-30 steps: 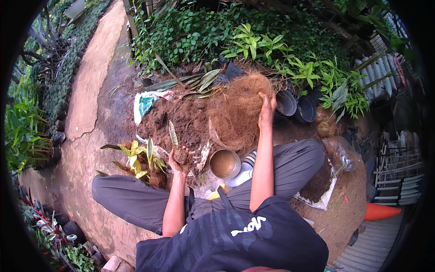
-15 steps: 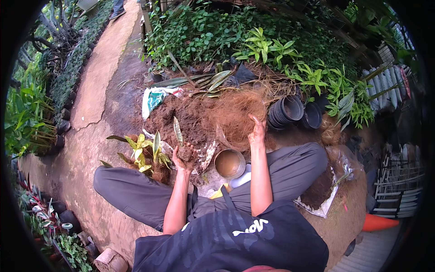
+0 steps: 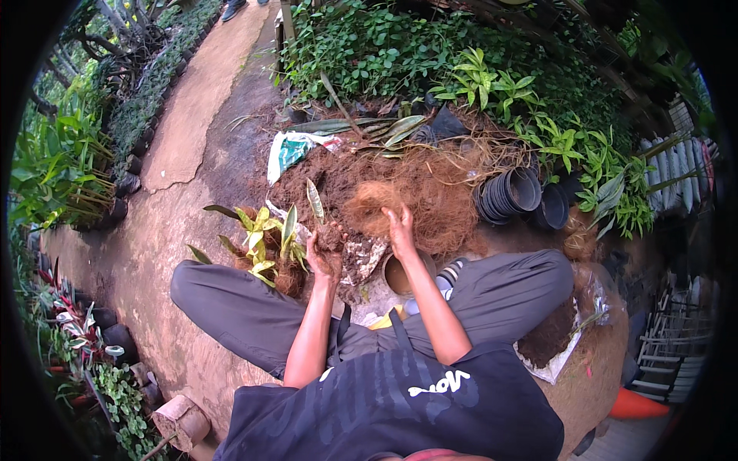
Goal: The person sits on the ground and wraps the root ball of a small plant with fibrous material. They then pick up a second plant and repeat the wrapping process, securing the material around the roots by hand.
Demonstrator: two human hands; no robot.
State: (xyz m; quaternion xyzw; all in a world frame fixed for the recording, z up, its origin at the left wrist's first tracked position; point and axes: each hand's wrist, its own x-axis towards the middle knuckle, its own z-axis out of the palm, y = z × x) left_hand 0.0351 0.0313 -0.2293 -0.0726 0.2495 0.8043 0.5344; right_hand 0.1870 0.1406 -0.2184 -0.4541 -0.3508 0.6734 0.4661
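My left hand (image 3: pixel 324 260) is closed around a ball of dark wet soil (image 3: pixel 330 237). A single variegated snake plant leaf (image 3: pixel 314 201) stands upright out of that ball. To its right, my right hand (image 3: pixel 400 233) grips a tuft of brown coconut fibre (image 3: pixel 369 206), held over the soil heap and close to the leaf. Behind it spreads a larger pile of the same fibre (image 3: pixel 446 211). A round container of muddy water (image 3: pixel 396 276) sits between my legs, partly covered by my right forearm. Several yellow-green plants with fibre-wrapped roots (image 3: pixel 265 238) lie beside my left hand.
A mound of brown soil (image 3: pixel 300 173) lies ahead, with a white and green plastic sack (image 3: pixel 290 154) on its left. Stacked black pots (image 3: pixel 507 194) stand to the right. Near my right knee is an opened bag of dark soil (image 3: pixel 550 342). Leafy plants (image 3: pixel 369 65) line the far side.
My right hand has moved left from the large fibre pile, bringing a tuft toward the soil ball. My left hand still holds the ball with its leaf. The whole view has shifted slightly.
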